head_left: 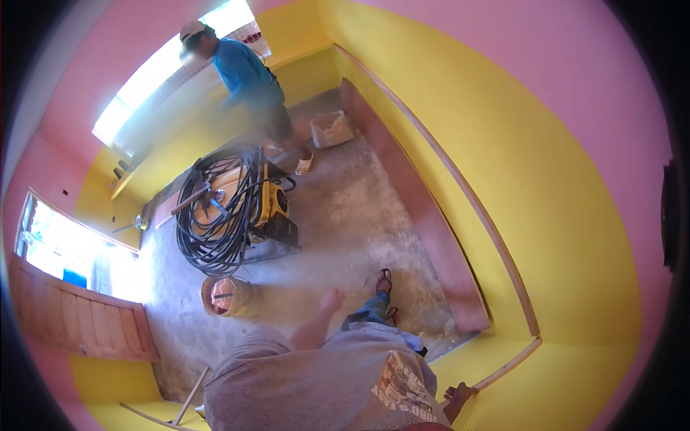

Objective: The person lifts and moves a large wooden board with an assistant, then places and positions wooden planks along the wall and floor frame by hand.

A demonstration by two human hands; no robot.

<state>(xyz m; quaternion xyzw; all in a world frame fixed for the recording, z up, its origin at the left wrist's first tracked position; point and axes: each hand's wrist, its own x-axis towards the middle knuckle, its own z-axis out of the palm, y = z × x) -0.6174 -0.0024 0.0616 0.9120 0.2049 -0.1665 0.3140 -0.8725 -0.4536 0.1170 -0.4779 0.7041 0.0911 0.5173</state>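
Observation:
My left hand (332, 298) hangs in front of my grey shirt, above the concrete floor. Haze blurs its fingers, and nothing held shows in it. Out to my right, my right hand (458, 393) is at the yellow wall, its fingers curled over the wooden rail (509, 363) that runs along it. Ahead on the left stands a yellow machine (277, 201) with a thick coil of black hose (215, 237) draped over it. Nearer to me is an open bag or bucket (244, 298) with something pinkish inside.
A co-worker in a blue shirt (241, 68) walks beyond the machine, near the window. A whitish sack (332, 129) sits by the far wall. Along the right wall lies a long reddish-brown board (417, 208). A wooden door panel (79, 312) is at left.

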